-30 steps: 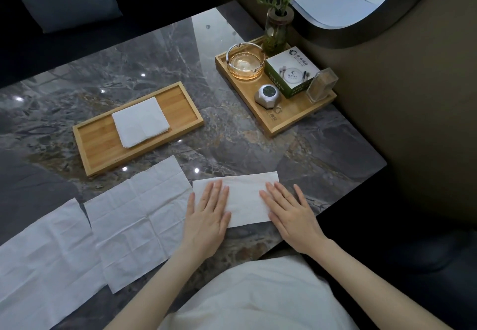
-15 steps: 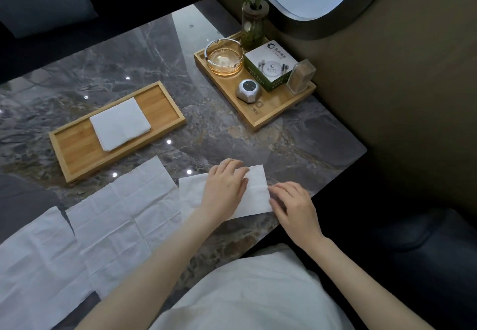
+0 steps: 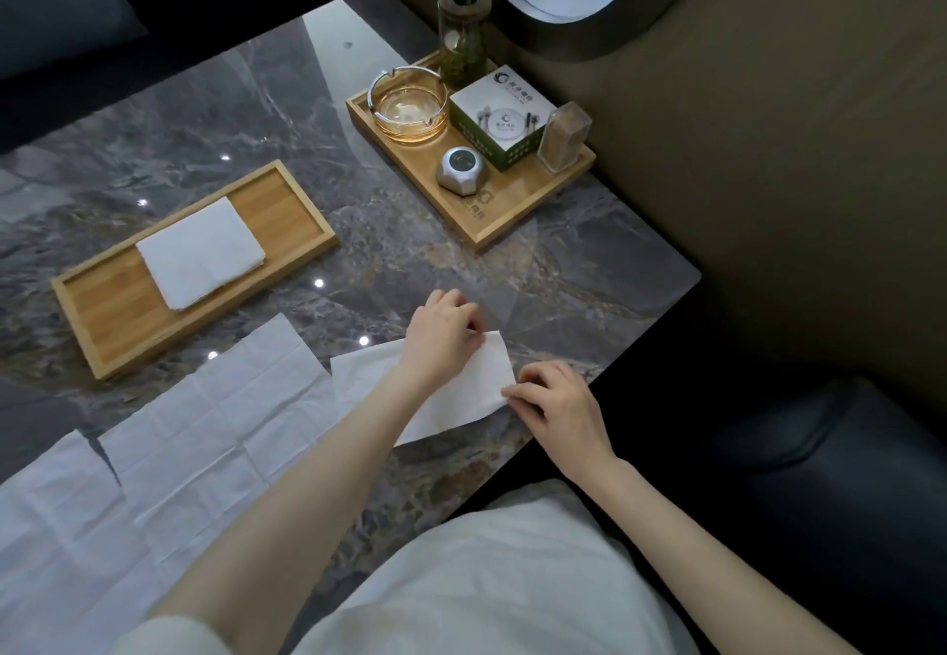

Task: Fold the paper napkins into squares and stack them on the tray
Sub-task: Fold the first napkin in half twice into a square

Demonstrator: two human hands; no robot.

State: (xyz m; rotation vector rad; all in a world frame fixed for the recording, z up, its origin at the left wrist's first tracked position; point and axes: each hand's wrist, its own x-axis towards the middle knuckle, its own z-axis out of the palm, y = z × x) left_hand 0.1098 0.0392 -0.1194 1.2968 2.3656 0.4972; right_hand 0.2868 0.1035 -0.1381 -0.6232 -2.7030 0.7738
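Note:
A white napkin folded into a long strip point(image 3: 474, 388) lies near the table's front edge. My left hand point(image 3: 443, 334) pinches the strip's far right corner, and my right hand point(image 3: 556, 401) pinches its near right corner. My left forearm covers the strip's middle. A folded square napkin point(image 3: 201, 250) rests on the long wooden tray point(image 3: 102, 311) at the left. Two unfolded napkins lie flat at the near left, one beside the strip point(image 3: 220, 429) and one at the frame's edge point(image 3: 56, 541).
A second wooden tray point(image 3: 517, 213) at the back right holds a glass ashtray point(image 3: 408, 106), a green and white box point(image 3: 501, 113), a small silver device point(image 3: 460, 169) and a toothpick holder point(image 3: 563, 137). A plant in a glass vase point(image 3: 462, 37) stands behind. The wall point(image 3: 768, 167) borders the table's right edge.
Both hands went from lying flat on the strip to gripping its right end. My left hand crossed over to the far right corner, and the right hand took the near corner.

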